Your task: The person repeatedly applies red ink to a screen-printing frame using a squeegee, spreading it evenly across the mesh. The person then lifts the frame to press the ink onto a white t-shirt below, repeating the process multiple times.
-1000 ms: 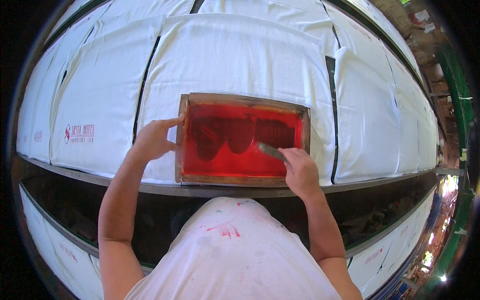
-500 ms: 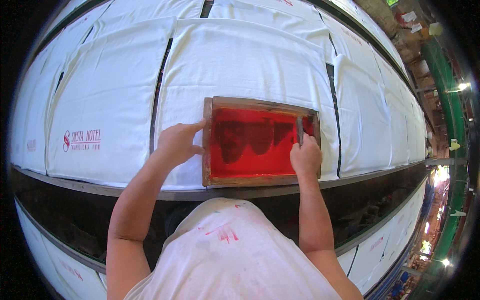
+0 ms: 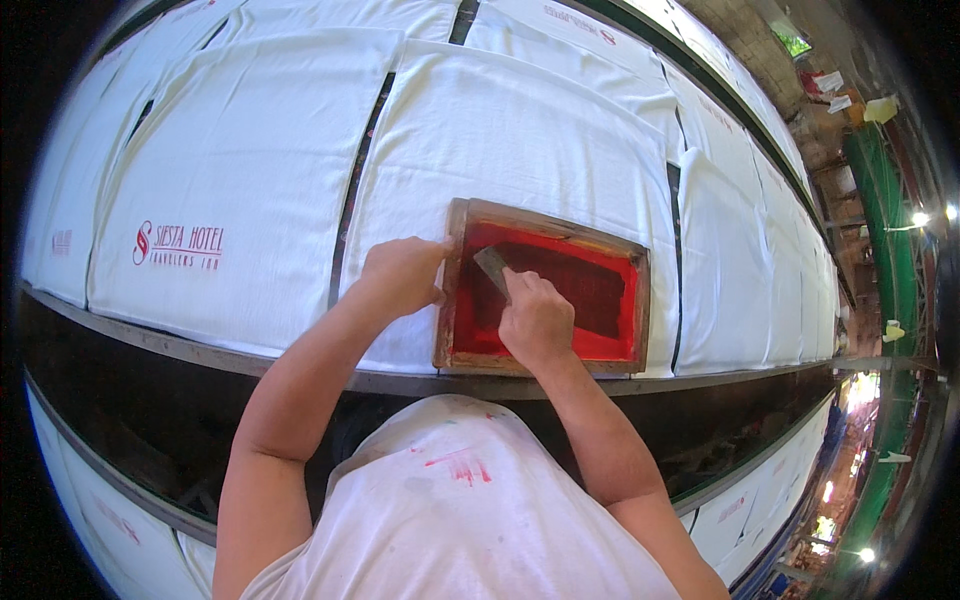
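A wooden screen-printing frame (image 3: 565, 229) lies on a white cloth (image 3: 520, 130), close to the table's near edge. Its mesh (image 3: 580, 290) is coated with wet red ink, with a wide darker area in the middle. My left hand (image 3: 405, 277) grips the frame's left side, thumb and fingers against the wood. Inside the frame, near its left end, my right hand (image 3: 540, 318) is closed around a squeegee (image 3: 491, 266), a flat greyish blade tilted against the mesh. The squeegee's lower part is hidden by my fingers.
More white cloths (image 3: 250, 130) lie side by side over the long table, with dark gaps between; the one at left bears a red print (image 3: 180, 245). A dark aisle separates the table's near edge (image 3: 240, 355) from another cloth-covered table (image 3: 740, 510). Green netting (image 3: 885, 220) hangs at right.
My right hand has moved the squeegee from the frame's right end leftward across the mesh. The dark area has changed from separate patches to one broad block. My left hand stays on the frame.
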A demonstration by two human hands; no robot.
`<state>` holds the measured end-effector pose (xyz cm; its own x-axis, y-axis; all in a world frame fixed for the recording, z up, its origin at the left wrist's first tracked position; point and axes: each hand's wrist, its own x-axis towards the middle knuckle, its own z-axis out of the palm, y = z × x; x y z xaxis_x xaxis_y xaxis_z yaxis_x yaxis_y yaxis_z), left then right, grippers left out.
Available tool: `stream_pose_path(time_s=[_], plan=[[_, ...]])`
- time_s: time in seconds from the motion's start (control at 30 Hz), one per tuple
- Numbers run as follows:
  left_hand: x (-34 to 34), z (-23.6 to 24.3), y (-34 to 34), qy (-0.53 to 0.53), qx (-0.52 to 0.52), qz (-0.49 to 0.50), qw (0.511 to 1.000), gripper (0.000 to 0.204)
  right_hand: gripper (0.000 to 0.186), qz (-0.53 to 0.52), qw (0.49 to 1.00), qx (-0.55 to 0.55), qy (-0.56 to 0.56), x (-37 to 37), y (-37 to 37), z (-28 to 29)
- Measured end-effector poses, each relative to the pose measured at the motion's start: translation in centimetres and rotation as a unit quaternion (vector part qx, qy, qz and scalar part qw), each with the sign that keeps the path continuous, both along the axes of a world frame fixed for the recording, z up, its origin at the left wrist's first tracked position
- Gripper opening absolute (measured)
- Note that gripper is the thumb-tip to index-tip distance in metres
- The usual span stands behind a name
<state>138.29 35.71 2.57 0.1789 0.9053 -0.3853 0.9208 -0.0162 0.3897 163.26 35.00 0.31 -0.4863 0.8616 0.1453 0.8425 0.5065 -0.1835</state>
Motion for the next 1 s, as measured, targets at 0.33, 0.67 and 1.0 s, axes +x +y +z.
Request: stream_pose_path(time_s=[0.33,0.67,1.0], plan=[[0.0,-0.5,-0.1,-0.005,0.014,0.001,1.0,0.076,0.046,0.193,0.977,-0.09,0.025,6.4,0.5,2.4],[1.3,0.9,0.2,0.044,-0.03,0.018,0.998,0.077,0.046,0.169,0.979,-0.09,0.063,4.6,9.6,1.3],[2.4,0.8,0.1,0.069,-0.026,0.056,0.996,0.077,0.042,0.238,0.968,-0.063,0.046,7.8,-0.2,1.5]])
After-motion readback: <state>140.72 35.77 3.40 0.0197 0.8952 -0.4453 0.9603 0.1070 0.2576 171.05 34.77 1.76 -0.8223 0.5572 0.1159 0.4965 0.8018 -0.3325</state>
